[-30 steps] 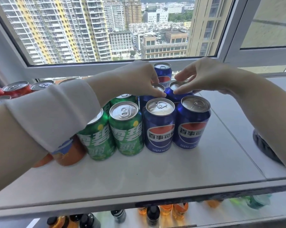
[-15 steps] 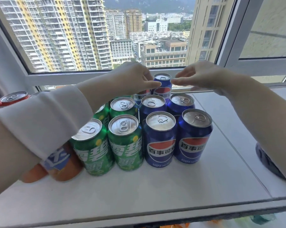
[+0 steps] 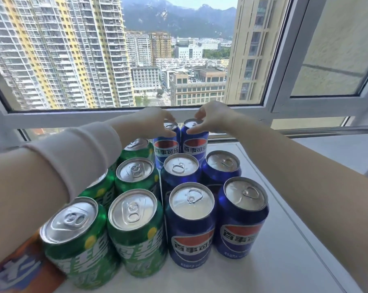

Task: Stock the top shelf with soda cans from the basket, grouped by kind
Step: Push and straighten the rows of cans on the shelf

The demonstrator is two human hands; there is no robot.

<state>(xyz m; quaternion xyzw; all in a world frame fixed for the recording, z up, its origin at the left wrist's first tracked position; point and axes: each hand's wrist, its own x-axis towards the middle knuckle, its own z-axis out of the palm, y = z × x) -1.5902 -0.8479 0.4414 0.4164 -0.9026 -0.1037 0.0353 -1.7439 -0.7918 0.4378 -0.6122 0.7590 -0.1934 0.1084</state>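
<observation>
Broadly, at the back: wide window (image 3: 136, 60), tower blocks and hills beyond the glass. Below it, white top shelf (image 3: 295, 250), carrying soda cans grouped by colour. On the left, green cans (image 3: 134, 210) in two columns, partly hidden under the left forearm and its pale sleeve (image 3: 77, 155). Just beside them on the right, touching, blue cans (image 3: 191, 240), two columns, three rows deep. At the lower left edge, an orange can (image 3: 20, 265), mostly hidden, against the front green one. Farthest back, near the window frame, upright and side by side: back left blue can (image 3: 166, 146) and back right blue can (image 3: 194, 146), just beside each other. Over the first, left hand (image 3: 149, 121), grip closed round the top rim, fingers curled over the lid, thumb on the near side. Over the second, right hand (image 3: 212, 117), grip pinched on the rim between thumb and fingertips. Bases of both hidden behind the middle row; cannot tell whether resting on the shelf or held just above it.
</observation>
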